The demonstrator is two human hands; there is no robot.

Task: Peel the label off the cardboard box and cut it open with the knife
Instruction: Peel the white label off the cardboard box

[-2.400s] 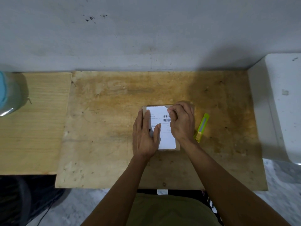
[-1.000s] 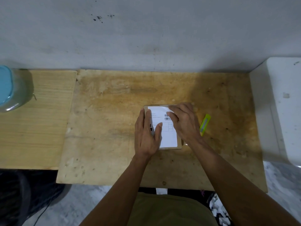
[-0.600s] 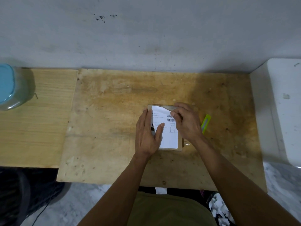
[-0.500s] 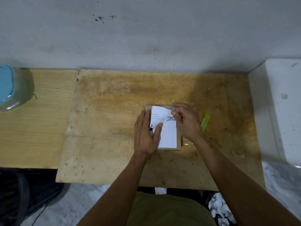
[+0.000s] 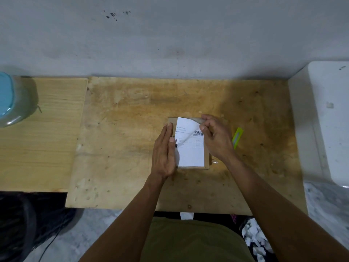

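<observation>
A flat brown cardboard box (image 5: 171,122) lies on the stained wooden board (image 5: 132,129). A white printed label (image 5: 190,154) covers most of its top. The label's far right corner is lifted and folded back toward the left. My right hand (image 5: 215,138) pinches that raised corner between thumb and fingers. My left hand (image 5: 165,152) lies flat against the box's left side, thumb on the label's left edge. A yellow-green utility knife (image 5: 237,137) rests on the board just right of my right hand, partly hidden by it.
A jar with a light blue lid (image 5: 9,99) stands at the far left on a paler wooden board (image 5: 41,140). A white appliance (image 5: 328,118) borders the right side. A grey wall runs behind the boards. Shredded white paper (image 5: 255,237) lies on the floor.
My right hand went from pressing on the label's far right corner to pinching it and pulling it up. The corner now curls back further to the left. My left hand has stayed on the box.
</observation>
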